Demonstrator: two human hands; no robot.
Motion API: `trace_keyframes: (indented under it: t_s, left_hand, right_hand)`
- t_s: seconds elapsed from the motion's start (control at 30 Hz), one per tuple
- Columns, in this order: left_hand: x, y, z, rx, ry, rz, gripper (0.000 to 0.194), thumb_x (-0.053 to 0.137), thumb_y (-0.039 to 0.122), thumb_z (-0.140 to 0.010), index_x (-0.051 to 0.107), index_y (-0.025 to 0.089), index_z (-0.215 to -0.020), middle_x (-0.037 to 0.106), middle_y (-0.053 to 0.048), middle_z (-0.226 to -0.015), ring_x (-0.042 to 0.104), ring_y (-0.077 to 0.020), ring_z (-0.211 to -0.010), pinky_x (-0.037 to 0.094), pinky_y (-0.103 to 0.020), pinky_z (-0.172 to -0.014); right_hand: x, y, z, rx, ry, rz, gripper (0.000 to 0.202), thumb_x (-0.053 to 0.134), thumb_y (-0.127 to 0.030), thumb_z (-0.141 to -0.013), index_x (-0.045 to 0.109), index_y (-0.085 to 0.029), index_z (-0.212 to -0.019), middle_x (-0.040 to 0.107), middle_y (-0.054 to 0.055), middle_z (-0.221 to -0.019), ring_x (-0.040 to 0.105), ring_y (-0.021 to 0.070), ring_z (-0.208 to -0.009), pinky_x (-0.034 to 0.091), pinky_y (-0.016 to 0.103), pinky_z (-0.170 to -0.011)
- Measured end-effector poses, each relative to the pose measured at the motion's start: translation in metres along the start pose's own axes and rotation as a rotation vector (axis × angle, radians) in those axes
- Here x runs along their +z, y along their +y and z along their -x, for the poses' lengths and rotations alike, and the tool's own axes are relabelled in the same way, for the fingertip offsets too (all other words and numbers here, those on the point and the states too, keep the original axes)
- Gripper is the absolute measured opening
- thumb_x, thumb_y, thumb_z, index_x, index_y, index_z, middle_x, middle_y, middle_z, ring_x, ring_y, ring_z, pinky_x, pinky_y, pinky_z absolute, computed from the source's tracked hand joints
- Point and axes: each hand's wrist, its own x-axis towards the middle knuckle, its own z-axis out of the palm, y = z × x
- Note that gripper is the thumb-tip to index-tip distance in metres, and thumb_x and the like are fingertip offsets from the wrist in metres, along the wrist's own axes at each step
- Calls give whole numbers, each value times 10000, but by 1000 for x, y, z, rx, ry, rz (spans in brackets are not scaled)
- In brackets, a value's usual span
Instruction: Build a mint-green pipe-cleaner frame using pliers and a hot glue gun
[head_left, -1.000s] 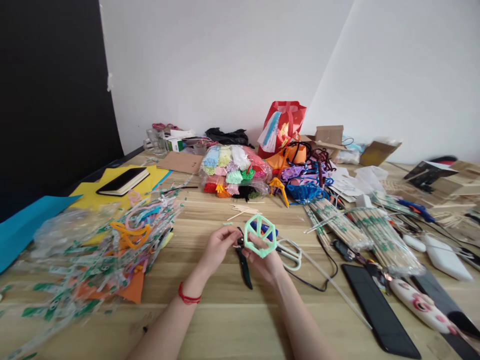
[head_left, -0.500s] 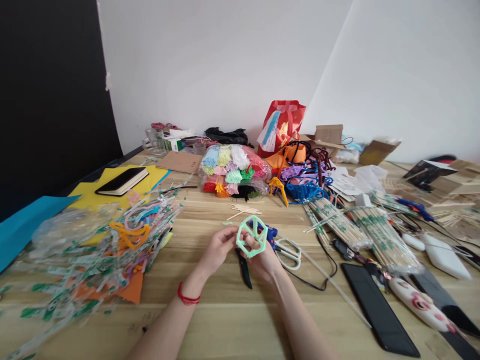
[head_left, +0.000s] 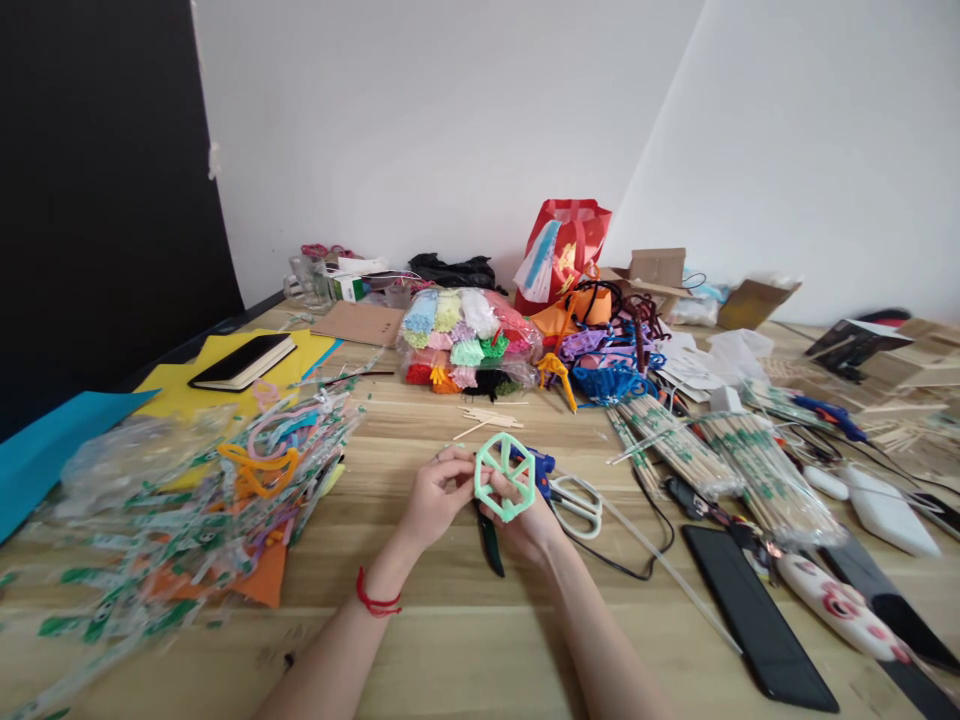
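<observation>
A light green hexagonal frame (head_left: 505, 462), which looks made of pipe cleaners with spokes running inward, is up above the table between my hands. My left hand (head_left: 437, 500) has its thumb and fingers pinched at the frame's left edge. From behind and below, my right hand (head_left: 531, 527) grips the frame, its fingers partly seen through the gaps. Under the hands lies a dark curved tool (head_left: 490, 545), partly hidden. A blue glue gun (head_left: 544, 463) and white-handled scissors (head_left: 579, 507) lie just right of the frame.
Plastic wrappers and pipe-cleaner scraps (head_left: 255, 470) cover the left side. Bagged colored pipe cleaners (head_left: 466, 345) sit ahead, near small wooden sticks (head_left: 491, 418). On the right are bundled sticks (head_left: 765, 480), a black phone-like slab (head_left: 754, 615) and a cable (head_left: 637, 575).
The green frame has turned slightly, now facing me more squarely, and shifted a touch right. Both hands keep their hold on it.
</observation>
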Motion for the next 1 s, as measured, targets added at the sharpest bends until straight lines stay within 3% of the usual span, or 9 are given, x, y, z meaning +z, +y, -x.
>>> trace_keyframes:
  t_s: [0.2, 0.37, 0.5, 0.73, 1.0]
  left_hand:
    - [0, 4, 1, 23, 48, -58, 93, 675, 253, -722, 699, 189, -659, 606, -60, -743, 543, -184, -738, 436, -290, -701]
    - [1, 8, 2, 13, 54, -67, 102, 678, 237, -706, 674, 180, -622, 600, -54, -725, 527, -175, -710, 426, -280, -675]
    - [2, 7, 2, 16, 53, -75, 112, 665, 244, -724, 672, 178, -634, 589, -52, -724, 522, -173, -710, 421, -275, -663]
    - [2, 8, 1, 23, 49, -99, 118, 649, 241, -747, 668, 171, -655, 578, -51, -736, 525, -172, -722, 427, -280, -673]
    - [1, 2, 2, 27, 45, -59, 90, 642, 240, -755, 689, 166, -731, 584, -58, -783, 545, -172, -753, 428, -269, -653]
  right_hand:
    - [2, -4, 4, 44, 0, -6, 296, 808, -299, -618, 697, -143, -844, 678, 57, -785, 590, 133, -655, 441, 208, -540]
    - [4, -5, 5, 45, -34, 25, 277, 797, -313, -635, 694, -135, -821, 665, 49, -749, 563, 118, -608, 419, 206, -526]
    - [5, -6, 6, 29, -45, 18, 235, 791, -305, -650, 694, -136, -781, 634, 21, -685, 513, 90, -550, 414, 204, -527]
    - [8, -8, 9, 40, -50, 31, 199, 752, -306, -707, 695, -130, -780, 649, 44, -742, 533, 99, -600, 426, 192, -544]
    - [-2, -4, 2, 77, 69, -54, 225, 769, -325, -690, 678, -145, -790, 617, -5, -651, 510, 70, -524, 421, 167, -480]
